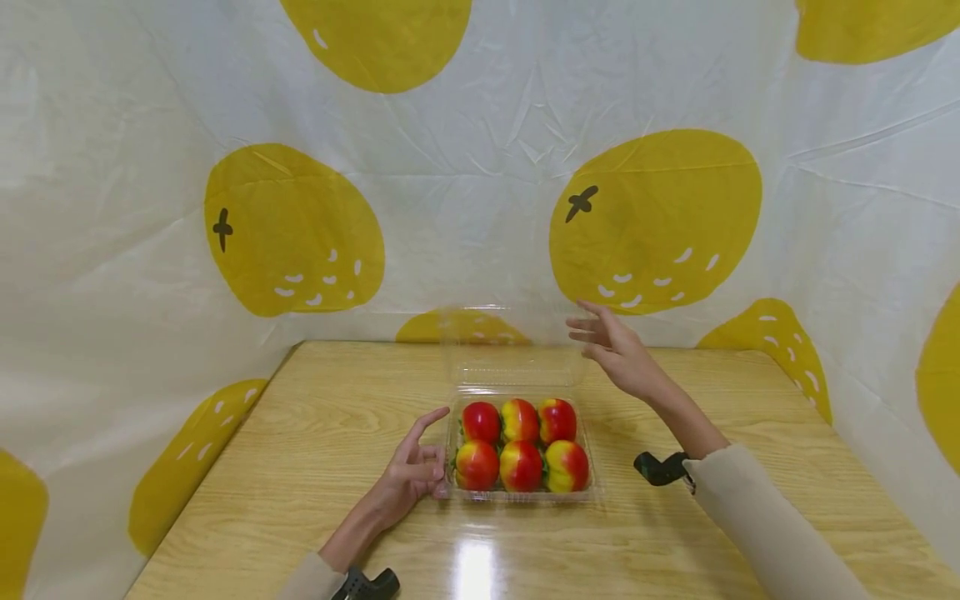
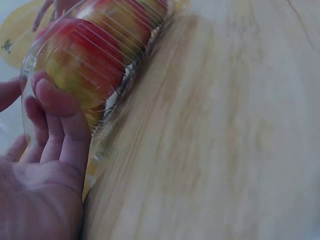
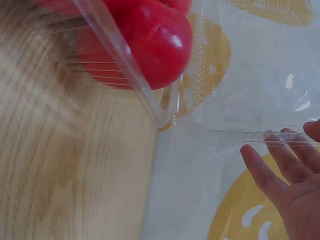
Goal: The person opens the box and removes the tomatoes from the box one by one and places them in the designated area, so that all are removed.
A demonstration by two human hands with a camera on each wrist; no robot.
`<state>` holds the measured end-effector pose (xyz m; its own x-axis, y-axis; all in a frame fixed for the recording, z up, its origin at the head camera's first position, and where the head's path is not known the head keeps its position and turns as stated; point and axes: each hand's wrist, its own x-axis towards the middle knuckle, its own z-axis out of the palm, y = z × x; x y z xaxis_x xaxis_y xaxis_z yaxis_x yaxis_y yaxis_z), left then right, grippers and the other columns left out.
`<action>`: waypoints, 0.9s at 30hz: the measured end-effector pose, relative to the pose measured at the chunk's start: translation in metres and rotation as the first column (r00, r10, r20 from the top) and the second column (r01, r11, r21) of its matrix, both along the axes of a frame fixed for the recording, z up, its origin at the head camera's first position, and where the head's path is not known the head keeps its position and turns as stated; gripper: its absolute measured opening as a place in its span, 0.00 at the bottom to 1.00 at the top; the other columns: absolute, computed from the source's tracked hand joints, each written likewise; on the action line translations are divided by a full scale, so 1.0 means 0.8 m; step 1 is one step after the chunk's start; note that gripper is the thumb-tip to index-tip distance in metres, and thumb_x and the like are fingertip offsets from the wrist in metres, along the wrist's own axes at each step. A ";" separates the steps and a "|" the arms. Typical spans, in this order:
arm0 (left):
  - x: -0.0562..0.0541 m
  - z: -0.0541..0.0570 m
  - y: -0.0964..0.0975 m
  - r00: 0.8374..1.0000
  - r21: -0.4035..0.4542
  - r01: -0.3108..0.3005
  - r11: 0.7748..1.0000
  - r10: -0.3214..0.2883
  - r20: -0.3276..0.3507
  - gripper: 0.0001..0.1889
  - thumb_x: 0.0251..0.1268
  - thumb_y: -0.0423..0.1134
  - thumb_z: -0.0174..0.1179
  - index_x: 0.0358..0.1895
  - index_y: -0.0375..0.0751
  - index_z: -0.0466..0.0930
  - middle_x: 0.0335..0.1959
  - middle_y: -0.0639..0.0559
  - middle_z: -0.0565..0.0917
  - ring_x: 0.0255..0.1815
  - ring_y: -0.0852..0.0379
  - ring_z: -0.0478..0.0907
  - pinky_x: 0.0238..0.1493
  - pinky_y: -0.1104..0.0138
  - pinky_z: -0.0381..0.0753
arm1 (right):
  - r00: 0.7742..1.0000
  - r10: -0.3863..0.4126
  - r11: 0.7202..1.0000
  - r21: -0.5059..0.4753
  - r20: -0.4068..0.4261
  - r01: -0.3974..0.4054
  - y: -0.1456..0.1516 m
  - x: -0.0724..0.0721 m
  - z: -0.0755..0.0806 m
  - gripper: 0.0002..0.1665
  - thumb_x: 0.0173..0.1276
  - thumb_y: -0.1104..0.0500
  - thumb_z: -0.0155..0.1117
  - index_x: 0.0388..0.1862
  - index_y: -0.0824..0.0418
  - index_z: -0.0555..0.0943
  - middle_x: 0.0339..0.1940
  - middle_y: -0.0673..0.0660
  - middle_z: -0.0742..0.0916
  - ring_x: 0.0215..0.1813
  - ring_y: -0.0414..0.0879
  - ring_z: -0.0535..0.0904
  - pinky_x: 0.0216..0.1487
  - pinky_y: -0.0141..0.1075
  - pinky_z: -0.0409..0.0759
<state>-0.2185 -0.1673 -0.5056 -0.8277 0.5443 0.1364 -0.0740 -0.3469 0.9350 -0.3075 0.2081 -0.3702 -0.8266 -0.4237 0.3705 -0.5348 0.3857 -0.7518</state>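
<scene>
A clear plastic clamshell box (image 1: 522, 496) sits on the table with its lid (image 1: 517, 358) raised at the back. Several glossy red-and-yellow bell peppers (image 1: 521, 465), lobed and with bits of green, lie inside in two rows. My left hand (image 1: 405, 479) is at the box's left side, its bent fingers resting against the wall and index finger reaching along the rim. At the lid's right edge is my right hand (image 1: 618, 350), fingers spread and nearly straight. In the right wrist view the fingertips (image 3: 248, 151) are right at the see-through lid's edge.
The wooden table (image 1: 337, 392) carries the box near its middle. A white cloth (image 1: 480, 217) with big yellow fruit prints hangs behind the table and along both sides. Each wrist wears a black camera mount (image 1: 663, 468).
</scene>
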 end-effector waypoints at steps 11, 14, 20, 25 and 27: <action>-0.003 0.000 0.004 0.990 -0.061 -0.127 0.990 0.123 -0.068 0.36 0.74 0.26 0.50 0.82 0.37 0.48 0.34 0.56 0.78 0.31 0.63 0.78 0.33 0.71 0.85 | 0.997 -0.018 1.000 -0.023 0.072 0.019 -0.002 -0.008 -0.012 0.42 0.80 0.70 0.47 0.87 0.52 0.46 0.74 0.75 0.73 0.72 0.70 0.74 0.63 0.62 0.80; -0.004 0.000 0.005 0.984 -0.078 -0.168 0.983 0.162 -0.078 0.36 0.73 0.26 0.52 0.81 0.35 0.51 0.34 0.56 0.78 0.30 0.63 0.79 0.32 0.72 0.84 | 0.997 -0.018 0.999 -0.026 0.073 0.020 -0.002 -0.010 -0.015 0.43 0.80 0.70 0.46 0.87 0.52 0.45 0.74 0.75 0.73 0.72 0.71 0.73 0.62 0.63 0.79; -0.006 0.001 0.008 0.974 -0.107 -0.223 0.969 0.216 -0.070 0.34 0.72 0.27 0.55 0.80 0.33 0.56 0.34 0.55 0.79 0.29 0.63 0.79 0.30 0.74 0.82 | 0.996 -0.018 0.999 -0.044 0.090 0.022 -0.001 -0.012 -0.021 0.43 0.80 0.72 0.45 0.87 0.55 0.44 0.73 0.76 0.73 0.72 0.73 0.73 0.61 0.65 0.80; -0.005 0.002 0.008 0.973 -0.115 -0.228 0.967 0.221 -0.072 0.36 0.68 0.26 0.55 0.80 0.33 0.56 0.33 0.56 0.78 0.29 0.64 0.77 0.31 0.74 0.81 | 0.995 -0.008 0.998 -0.055 0.103 0.014 0.000 -0.015 -0.029 0.44 0.80 0.72 0.46 0.87 0.52 0.45 0.72 0.77 0.74 0.71 0.73 0.74 0.59 0.63 0.82; -0.004 0.003 0.008 0.973 -0.118 -0.225 0.967 0.217 -0.074 0.37 0.68 0.26 0.55 0.80 0.34 0.56 0.33 0.56 0.78 0.29 0.64 0.76 0.31 0.75 0.81 | 0.994 -0.008 0.998 -0.059 0.108 0.014 0.000 -0.015 -0.032 0.44 0.80 0.72 0.46 0.87 0.50 0.45 0.71 0.77 0.75 0.71 0.73 0.74 0.59 0.63 0.82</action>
